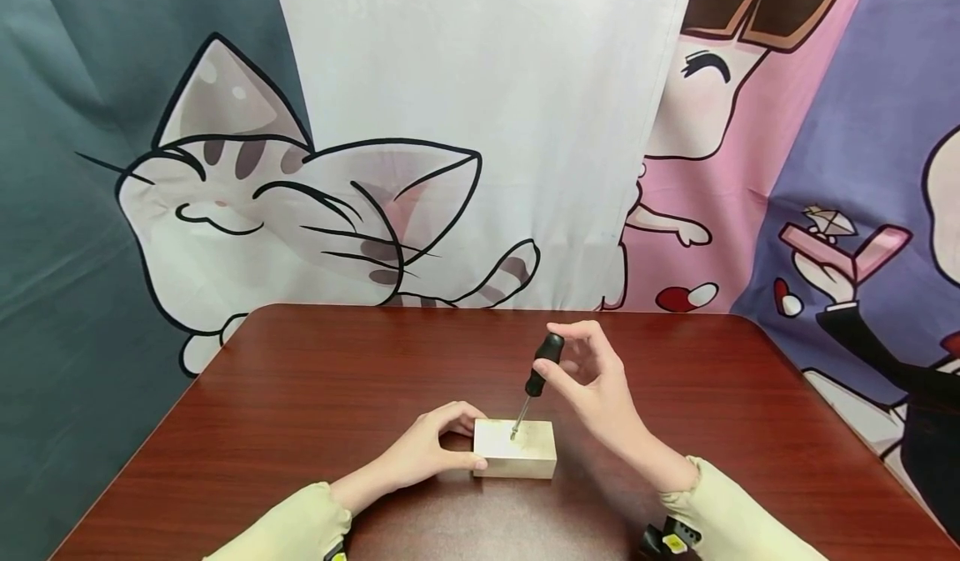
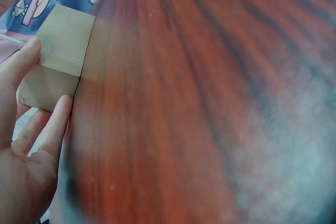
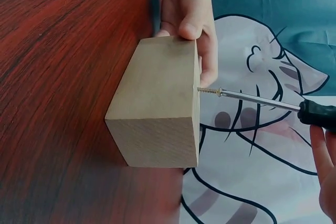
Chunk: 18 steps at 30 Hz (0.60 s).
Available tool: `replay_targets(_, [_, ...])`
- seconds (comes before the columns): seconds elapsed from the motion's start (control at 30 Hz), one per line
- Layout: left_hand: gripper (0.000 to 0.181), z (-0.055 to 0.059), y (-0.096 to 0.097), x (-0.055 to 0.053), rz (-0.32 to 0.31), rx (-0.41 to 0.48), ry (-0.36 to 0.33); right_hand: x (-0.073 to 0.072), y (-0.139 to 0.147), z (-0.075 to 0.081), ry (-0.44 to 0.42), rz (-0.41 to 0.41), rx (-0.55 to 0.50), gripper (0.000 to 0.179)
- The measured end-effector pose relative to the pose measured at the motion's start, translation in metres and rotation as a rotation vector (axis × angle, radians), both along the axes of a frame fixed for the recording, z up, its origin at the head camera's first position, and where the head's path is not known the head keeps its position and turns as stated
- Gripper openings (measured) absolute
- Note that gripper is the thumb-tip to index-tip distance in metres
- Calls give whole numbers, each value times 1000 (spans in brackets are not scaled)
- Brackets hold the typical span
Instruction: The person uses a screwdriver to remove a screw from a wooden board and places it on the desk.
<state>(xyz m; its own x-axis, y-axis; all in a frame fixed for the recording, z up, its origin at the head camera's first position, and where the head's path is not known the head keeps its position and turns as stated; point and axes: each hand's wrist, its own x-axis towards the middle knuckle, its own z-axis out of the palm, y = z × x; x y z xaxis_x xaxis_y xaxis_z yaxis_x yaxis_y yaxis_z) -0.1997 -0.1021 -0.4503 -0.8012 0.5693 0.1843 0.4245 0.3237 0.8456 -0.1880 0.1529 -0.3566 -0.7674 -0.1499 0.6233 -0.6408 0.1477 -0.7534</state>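
A pale wooden block [image 1: 517,467] lies on the table, and my left hand [image 1: 422,454] grips its left end, thumb on the near side and fingers at the far side. From the block's top face stands a screw [image 3: 209,91], most of its threaded length showing. The tip of a black-handled screwdriver [image 1: 545,364] meets the screw's head. My right hand [image 1: 604,393] holds the screwdriver's handle between thumb and fingers, above and right of the block. In the head view the screwdriver leans, its handle end to the right.
The reddish-brown wooden table [image 1: 337,369] extends around both hands. Behind it hangs a cartoon-printed cloth [image 1: 480,69] with a cat and other figures. A dark wrist device [image 1: 670,538] sits at the right sleeve.
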Motion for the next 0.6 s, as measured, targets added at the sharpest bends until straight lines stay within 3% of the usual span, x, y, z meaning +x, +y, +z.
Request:
replay_targets(0.23, [46,0,0,0,2,-1,10,-1,4,1,-3,17,43,46])
replay_targets(0.47, [46,0,0,0,-1,4,14,-5,0,0,97,156,58,47])
replay_targets(0.6, [45,0,1,0,-3,6,23,-2,-6,-1,144,94,57,44])
